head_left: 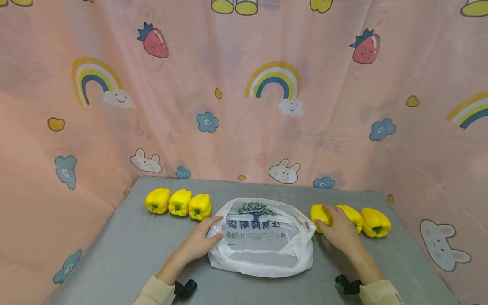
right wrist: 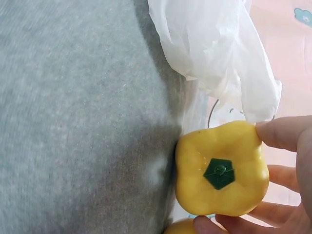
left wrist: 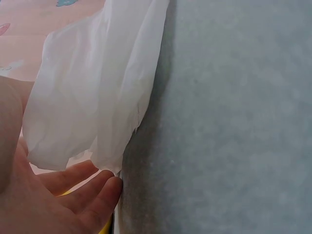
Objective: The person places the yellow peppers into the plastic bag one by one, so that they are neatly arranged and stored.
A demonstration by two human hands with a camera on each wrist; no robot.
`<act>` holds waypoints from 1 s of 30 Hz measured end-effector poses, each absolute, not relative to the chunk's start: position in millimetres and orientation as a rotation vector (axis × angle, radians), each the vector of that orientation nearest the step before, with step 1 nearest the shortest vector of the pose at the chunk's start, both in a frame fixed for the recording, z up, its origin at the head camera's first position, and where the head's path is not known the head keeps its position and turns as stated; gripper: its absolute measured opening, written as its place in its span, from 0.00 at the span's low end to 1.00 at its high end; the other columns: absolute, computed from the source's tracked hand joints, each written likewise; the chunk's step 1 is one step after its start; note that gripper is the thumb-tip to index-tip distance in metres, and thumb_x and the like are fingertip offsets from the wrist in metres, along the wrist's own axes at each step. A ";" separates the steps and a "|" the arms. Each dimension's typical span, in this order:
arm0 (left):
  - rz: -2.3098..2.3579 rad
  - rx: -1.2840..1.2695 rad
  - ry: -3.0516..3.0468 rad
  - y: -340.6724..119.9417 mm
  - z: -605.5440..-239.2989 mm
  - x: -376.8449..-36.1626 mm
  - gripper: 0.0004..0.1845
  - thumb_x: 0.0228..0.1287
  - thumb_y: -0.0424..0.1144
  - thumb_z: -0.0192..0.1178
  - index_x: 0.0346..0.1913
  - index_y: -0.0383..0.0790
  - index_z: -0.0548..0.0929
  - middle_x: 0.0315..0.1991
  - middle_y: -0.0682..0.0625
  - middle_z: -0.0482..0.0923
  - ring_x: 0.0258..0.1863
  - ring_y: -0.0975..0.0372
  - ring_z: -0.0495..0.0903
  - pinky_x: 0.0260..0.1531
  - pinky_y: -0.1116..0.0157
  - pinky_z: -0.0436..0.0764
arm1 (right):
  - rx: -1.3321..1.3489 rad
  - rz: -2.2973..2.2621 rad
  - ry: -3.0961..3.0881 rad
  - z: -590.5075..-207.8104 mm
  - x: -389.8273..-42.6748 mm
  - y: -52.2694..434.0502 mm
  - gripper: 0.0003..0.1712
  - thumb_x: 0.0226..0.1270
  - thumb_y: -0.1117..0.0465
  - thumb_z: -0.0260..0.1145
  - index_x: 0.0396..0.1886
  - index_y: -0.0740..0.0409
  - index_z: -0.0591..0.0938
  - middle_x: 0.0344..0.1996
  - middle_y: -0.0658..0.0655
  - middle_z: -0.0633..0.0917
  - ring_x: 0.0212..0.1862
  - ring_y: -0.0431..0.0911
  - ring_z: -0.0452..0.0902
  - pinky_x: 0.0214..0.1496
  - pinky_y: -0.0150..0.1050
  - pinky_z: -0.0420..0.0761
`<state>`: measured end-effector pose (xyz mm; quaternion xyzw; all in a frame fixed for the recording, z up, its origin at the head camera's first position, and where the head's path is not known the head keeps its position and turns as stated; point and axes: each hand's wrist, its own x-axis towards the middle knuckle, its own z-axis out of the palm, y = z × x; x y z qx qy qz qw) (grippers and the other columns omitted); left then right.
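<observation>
While six yellow peppers sit on the grey tabletop, none is yet inside the white plastic bag that lies at the middle, its mouth spread open and printed with a green tree and dark lettering. Judging from this, the packing has only just begun: the bag looks empty, and every pepper is out on the surface.

Three peppers form a row to the left of the bag: the left one, the middle one and the one nearest the bag. None of them is being touched.

Three more lie to the right. The right hand has its thumb and fingers curled round the pepper nearest the bag. The right wrist view shows this pepper from its green stem end, held between fingertips, beside the bag's edge. It appears to rest on the tabletop rather than be lifted. Behind the hand are the second pepper and the far-right one.

The left hand rests at the bag's left rim, fingers fairly straight and lying against the plastic. In the left wrist view the fingertips touch the bag's thin edge; a true pinch cannot be made out.

A pink curtain with rainbows, strawberries and rabbits surrounds the tabletop.
</observation>
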<state>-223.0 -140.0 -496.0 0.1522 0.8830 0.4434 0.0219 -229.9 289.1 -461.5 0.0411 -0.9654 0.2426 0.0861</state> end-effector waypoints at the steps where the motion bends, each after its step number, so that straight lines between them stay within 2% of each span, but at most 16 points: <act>1: 1.371 0.468 2.733 -140.0 -495.9 -222.8 0.29 0.71 0.44 0.62 0.73 0.46 0.72 0.71 0.40 0.68 0.71 0.43 0.66 0.68 0.37 0.62 | 0.120 0.728 -2.887 -461.3 -230.0 288.8 0.37 0.73 0.48 0.64 0.72 0.67 0.69 0.66 0.75 0.70 0.66 0.71 0.65 0.63 0.71 0.67; 10: 1.368 0.449 2.723 -140.3 -497.3 -224.3 0.29 0.72 0.44 0.62 0.73 0.46 0.71 0.72 0.40 0.67 0.72 0.43 0.65 0.69 0.38 0.61 | 0.122 0.735 -2.924 -461.0 -231.8 285.6 0.39 0.72 0.46 0.64 0.71 0.68 0.70 0.66 0.76 0.69 0.69 0.74 0.59 0.65 0.73 0.63; 14: 1.376 0.446 2.718 -140.3 -496.7 -224.4 0.29 0.72 0.43 0.62 0.73 0.46 0.72 0.72 0.40 0.67 0.72 0.43 0.65 0.69 0.37 0.61 | 0.119 0.736 -2.915 -460.8 -232.6 284.7 0.39 0.72 0.45 0.65 0.71 0.68 0.70 0.66 0.76 0.70 0.68 0.74 0.61 0.65 0.73 0.64; 21: 1.391 0.458 2.710 -140.6 -496.5 -224.3 0.29 0.72 0.43 0.62 0.73 0.44 0.72 0.71 0.39 0.68 0.71 0.43 0.65 0.69 0.38 0.62 | 0.133 0.745 -2.878 -455.3 -232.7 284.4 0.38 0.71 0.47 0.66 0.70 0.68 0.71 0.63 0.76 0.72 0.62 0.70 0.69 0.60 0.69 0.71; 30: 1.388 0.465 2.732 -141.0 -497.6 -225.1 0.28 0.72 0.42 0.62 0.72 0.44 0.72 0.71 0.39 0.68 0.71 0.43 0.66 0.69 0.39 0.63 | 0.154 0.736 -2.846 -441.4 -228.3 283.3 0.38 0.72 0.47 0.65 0.70 0.69 0.70 0.64 0.76 0.72 0.63 0.71 0.68 0.61 0.70 0.70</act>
